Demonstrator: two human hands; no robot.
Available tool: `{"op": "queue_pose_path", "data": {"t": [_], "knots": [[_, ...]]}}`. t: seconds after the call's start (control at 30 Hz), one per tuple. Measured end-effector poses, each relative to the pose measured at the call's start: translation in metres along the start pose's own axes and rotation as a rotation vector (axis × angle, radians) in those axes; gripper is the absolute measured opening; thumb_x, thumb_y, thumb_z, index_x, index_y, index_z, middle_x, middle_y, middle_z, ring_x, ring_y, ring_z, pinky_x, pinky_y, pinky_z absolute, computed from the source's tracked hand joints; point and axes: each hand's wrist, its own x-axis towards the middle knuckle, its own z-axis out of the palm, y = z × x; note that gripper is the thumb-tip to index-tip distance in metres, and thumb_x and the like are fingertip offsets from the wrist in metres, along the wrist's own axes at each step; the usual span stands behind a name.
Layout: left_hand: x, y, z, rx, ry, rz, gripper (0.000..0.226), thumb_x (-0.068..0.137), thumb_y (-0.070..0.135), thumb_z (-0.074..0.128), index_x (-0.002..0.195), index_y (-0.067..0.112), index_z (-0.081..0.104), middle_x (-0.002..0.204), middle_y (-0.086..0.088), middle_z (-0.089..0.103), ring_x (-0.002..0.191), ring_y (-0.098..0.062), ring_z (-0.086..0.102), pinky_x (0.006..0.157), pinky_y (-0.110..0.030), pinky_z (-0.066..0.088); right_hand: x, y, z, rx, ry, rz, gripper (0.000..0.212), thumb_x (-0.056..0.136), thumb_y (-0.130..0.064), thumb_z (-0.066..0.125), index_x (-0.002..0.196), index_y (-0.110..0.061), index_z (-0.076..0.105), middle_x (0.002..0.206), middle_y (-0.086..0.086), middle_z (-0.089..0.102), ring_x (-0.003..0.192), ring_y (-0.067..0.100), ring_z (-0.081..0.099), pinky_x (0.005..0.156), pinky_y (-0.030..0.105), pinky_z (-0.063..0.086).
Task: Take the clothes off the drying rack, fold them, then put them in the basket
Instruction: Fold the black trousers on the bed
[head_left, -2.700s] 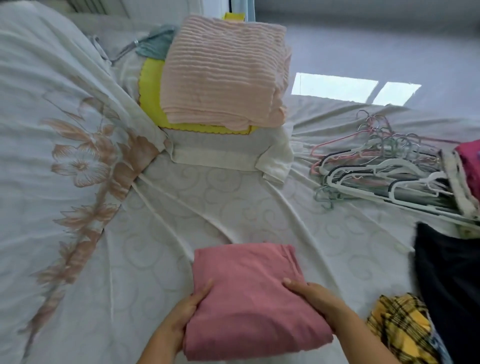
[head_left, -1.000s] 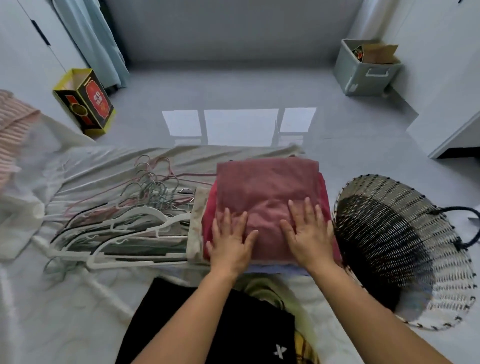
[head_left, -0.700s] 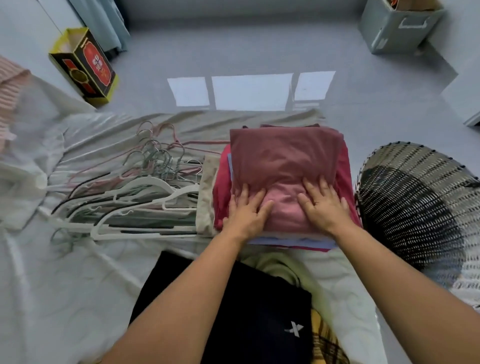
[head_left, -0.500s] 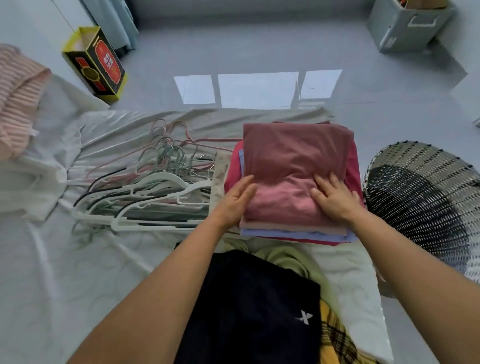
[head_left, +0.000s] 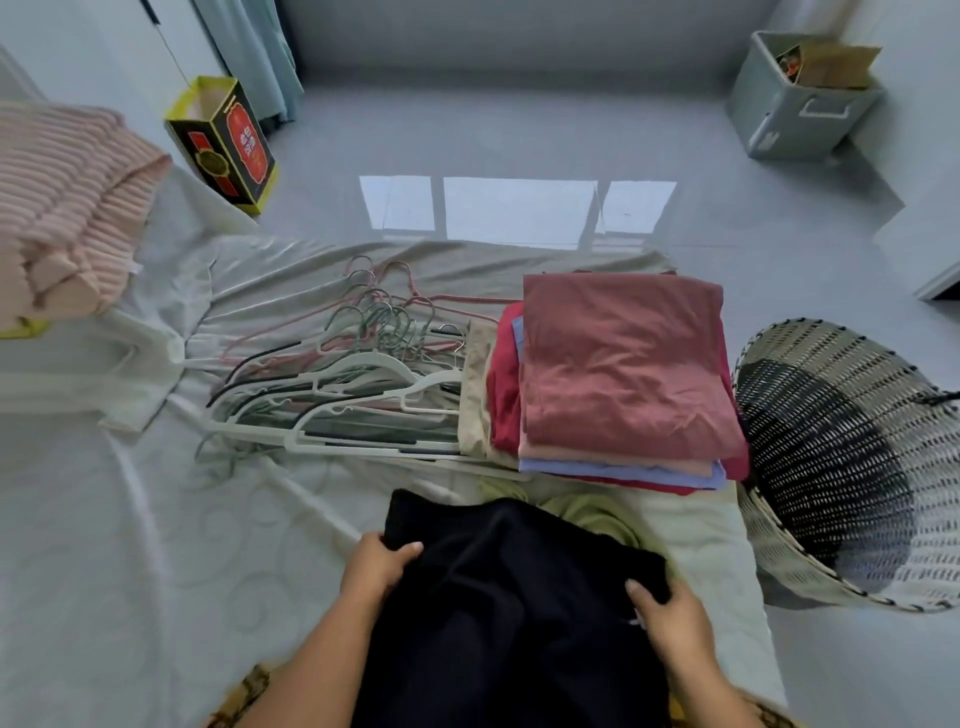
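Both hands have left the folded stack, where half a second ago they were pressing the pink top piece flat, and now sit on the black garment (head_left: 519, 597) close to the body. That garment lies unfolded at the near edge of the bed, directly between the two hands, and its length seems to run from the far edge back toward the person. The left hand (head_left: 378, 566) grips the far left corner with its thumb over the cloth. The right hand (head_left: 670, 618) pinches the right edge a little nearer the body, thumb on top; its fingers are hidden under the fabric. A green garment (head_left: 587, 512) pokes out from beneath the black one on the far side.

Beyond it rests the folded stack (head_left: 623, 364), untouched now and squared up. Just to the right of the stack, off the bed, the woven basket (head_left: 831, 467) lies tipped with its mouth facing the stack, so the right hand is the nearer one to it. Left of the stack lies a heap of hangers (head_left: 353, 395) on the bed sheet (head_left: 130, 519). My guess is that the black piece gets lifted and spread for folding next.
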Motion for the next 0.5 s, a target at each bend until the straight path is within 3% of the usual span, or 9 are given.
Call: {"op": "queue_pose_path", "data": {"t": [0.07, 0.13, 0.2, 0.3, 0.37, 0.43, 0.5], "knots": [[-0.004, 0.007, -0.010, -0.158, -0.067, 0.029, 0.030, 0.088, 0.012, 0.063, 0.111, -0.007, 0.060, 0.092, -0.016, 0.066, 0.089, -0.032, 0.063, 0.087, -0.038, 0.050, -0.008, -0.006, -0.009, -0.083, 0.085, -0.108, 0.032, 0.089, -0.020, 0.062, 0.112, 0.002, 0.060, 0.102, 0.020, 0.064, 0.092, 0.035, 0.059, 0.073, 0.035, 0.044], [-0.016, 0.014, -0.031, -0.253, -0.086, 0.101, 0.022, 0.089, 0.011, 0.060, 0.106, -0.003, 0.063, 0.083, -0.013, 0.067, 0.081, -0.030, 0.063, 0.080, -0.038, 0.052, -0.023, -0.016, -0.022, -0.012, 0.130, -0.167, 0.034, 0.090, -0.021, 0.060, 0.116, 0.001, 0.058, 0.111, 0.018, 0.059, 0.092, 0.032, 0.057, 0.081, 0.040, 0.047], [-0.036, 0.021, -0.059, -0.339, -0.151, 0.148, 0.017, 0.091, 0.012, 0.058, 0.105, 0.003, 0.063, 0.084, -0.014, 0.068, 0.076, -0.030, 0.064, 0.070, -0.037, 0.053, -0.048, -0.033, -0.038, 0.195, 0.088, -0.163, 0.029, 0.094, -0.018, 0.054, 0.117, -0.001, 0.053, 0.118, 0.013, 0.056, 0.099, 0.032, 0.056, 0.087, 0.043, 0.045], [-0.070, 0.025, -0.113, -0.486, -0.303, 0.170, 0.013, 0.090, 0.008, 0.056, 0.101, 0.006, 0.062, 0.083, -0.015, 0.070, 0.070, -0.029, 0.067, 0.056, -0.033, 0.057, -0.096, -0.066, -0.062, 0.469, -0.063, -0.149, 0.014, 0.098, -0.015, 0.047, 0.108, -0.007, 0.052, 0.106, 0.016, 0.061, 0.089, 0.029, 0.060, 0.072, 0.038, 0.047], [-0.091, 0.024, -0.147, -0.543, -0.429, 0.198, 0.023, 0.086, 0.012, 0.060, 0.106, 0.002, 0.065, 0.096, -0.019, 0.071, 0.078, -0.030, 0.069, 0.062, -0.032, 0.059, -0.132, -0.088, -0.078, 0.552, -0.155, -0.176, 0.014, 0.097, -0.012, 0.046, 0.108, -0.011, 0.055, 0.102, 0.011, 0.064, 0.090, 0.027, 0.062, 0.071, 0.036, 0.048], [-0.112, 0.023, -0.178, -0.578, -0.524, 0.218, 0.036, 0.083, 0.027, 0.060, 0.107, 0.001, 0.068, 0.108, -0.020, 0.068, 0.087, -0.030, 0.067, 0.069, -0.031, 0.057, -0.167, -0.107, -0.091, 0.568, -0.213, -0.225, 0.015, 0.097, -0.011, 0.046, 0.106, -0.014, 0.058, 0.102, 0.009, 0.067, 0.094, 0.027, 0.064, 0.079, 0.039, 0.050], [-0.136, 0.023, -0.204, -0.598, -0.539, 0.248, 0.041, 0.083, 0.034, 0.058, 0.107, 0.003, 0.070, 0.105, -0.016, 0.069, 0.085, -0.027, 0.067, 0.067, -0.028, 0.056, -0.202, -0.124, -0.106, 0.579, -0.263, -0.262, 0.016, 0.097, -0.010, 0.046, 0.105, -0.013, 0.060, 0.100, 0.011, 0.068, 0.094, 0.029, 0.064, 0.085, 0.041, 0.049]]}}
